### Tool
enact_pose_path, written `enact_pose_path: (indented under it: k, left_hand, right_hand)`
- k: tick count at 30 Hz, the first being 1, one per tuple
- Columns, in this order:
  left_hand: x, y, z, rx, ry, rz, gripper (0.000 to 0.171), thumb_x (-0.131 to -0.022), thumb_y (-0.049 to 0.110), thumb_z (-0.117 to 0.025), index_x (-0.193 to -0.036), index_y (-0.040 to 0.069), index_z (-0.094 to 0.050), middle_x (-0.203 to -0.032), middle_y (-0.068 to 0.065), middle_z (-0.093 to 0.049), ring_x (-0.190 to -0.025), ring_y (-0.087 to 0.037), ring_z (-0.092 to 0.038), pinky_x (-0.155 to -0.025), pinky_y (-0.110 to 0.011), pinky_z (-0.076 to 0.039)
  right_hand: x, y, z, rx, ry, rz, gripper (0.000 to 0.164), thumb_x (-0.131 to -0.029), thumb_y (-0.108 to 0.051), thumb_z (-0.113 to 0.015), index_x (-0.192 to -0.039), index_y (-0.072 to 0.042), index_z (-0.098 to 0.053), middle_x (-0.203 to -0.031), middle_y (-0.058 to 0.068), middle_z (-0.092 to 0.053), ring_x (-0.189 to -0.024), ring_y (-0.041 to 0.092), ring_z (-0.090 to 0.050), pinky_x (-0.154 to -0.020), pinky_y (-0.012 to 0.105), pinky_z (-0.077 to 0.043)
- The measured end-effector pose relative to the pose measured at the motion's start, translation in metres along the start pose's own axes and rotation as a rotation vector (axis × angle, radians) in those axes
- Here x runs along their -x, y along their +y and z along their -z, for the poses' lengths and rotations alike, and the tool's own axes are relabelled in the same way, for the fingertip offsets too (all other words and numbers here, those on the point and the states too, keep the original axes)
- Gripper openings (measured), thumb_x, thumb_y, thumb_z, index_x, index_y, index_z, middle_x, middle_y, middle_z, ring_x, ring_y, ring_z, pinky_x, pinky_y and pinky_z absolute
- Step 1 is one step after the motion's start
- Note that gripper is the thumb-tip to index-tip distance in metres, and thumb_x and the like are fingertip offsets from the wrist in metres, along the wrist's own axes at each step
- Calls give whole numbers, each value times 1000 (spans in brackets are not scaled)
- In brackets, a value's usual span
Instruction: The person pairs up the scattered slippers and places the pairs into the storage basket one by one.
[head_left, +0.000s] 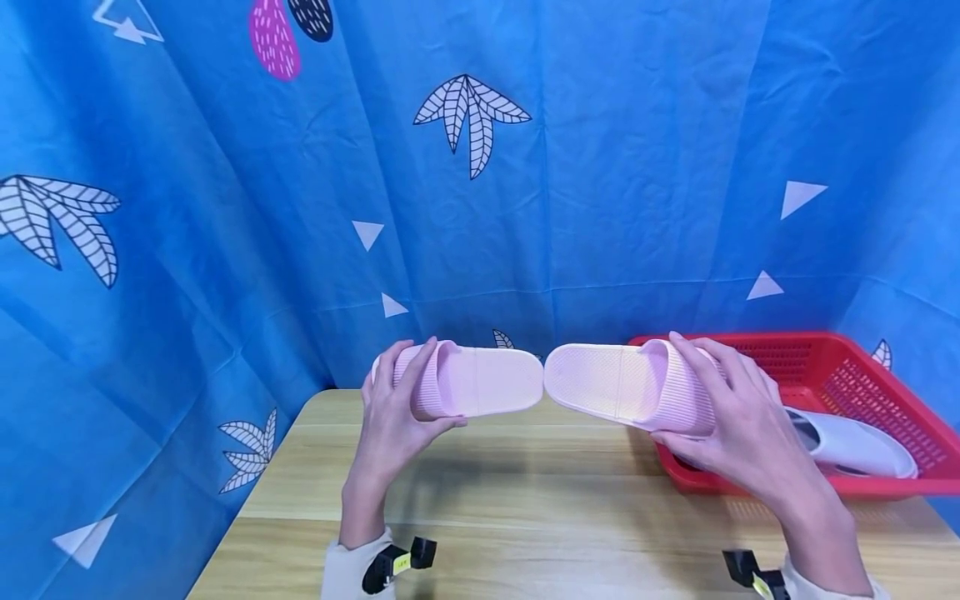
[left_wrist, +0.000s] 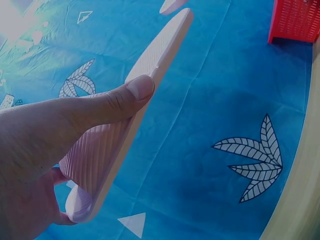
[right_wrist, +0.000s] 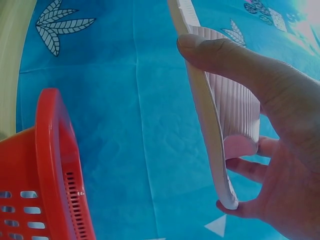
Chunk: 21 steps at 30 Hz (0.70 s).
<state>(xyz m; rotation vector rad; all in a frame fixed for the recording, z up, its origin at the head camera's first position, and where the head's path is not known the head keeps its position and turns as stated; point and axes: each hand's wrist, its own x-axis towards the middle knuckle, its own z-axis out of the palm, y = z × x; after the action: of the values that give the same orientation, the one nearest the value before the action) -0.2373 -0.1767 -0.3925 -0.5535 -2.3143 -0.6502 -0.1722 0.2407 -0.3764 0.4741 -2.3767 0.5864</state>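
Two pale pink slide slippers are held up above the table, heel to heel, their heel ends meeting or nearly so in the head view. My left hand grips the left slipper around its ribbed strap, thumb along the near edge of the sole. Around the strap of the right slipper my right hand holds on in the same way. In the left wrist view the thumb presses the side of the slipper. The right wrist view has the other slipper nearly edge-on between thumb and fingers.
A red plastic basket stands at the right of the wooden table, with a white shoe lying in it. Blue patterned cloth hangs behind the table and along its left side.
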Motion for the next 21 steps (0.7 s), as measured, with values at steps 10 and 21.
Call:
enact_pose_path:
  k: [10,21]
  left_hand:
    - [1,4,-3,3,-5,-8,111,-61,38,-101,-156,32,-43,-150,-17,-43,-140,-36,-35,-110,-69,-25]
    - [2,5,-4,25,-17,7,111,-62,37,-100,-157,33,-42,-151,-14,-41,-140,-35,-34,-110,-68,-25]
  right_hand:
    - [-1,-1,-4,26,5,36,127,-49,-31,-104,-158,-21,-40,-145,16,-49,-131,41,-42,-100,73,-34]
    - [-1,-8,-4,21,-33,-4,130,-49,-28,-104,-160,-25,-37,-149,15,-45,-133,40,-40,-100,75,-33]
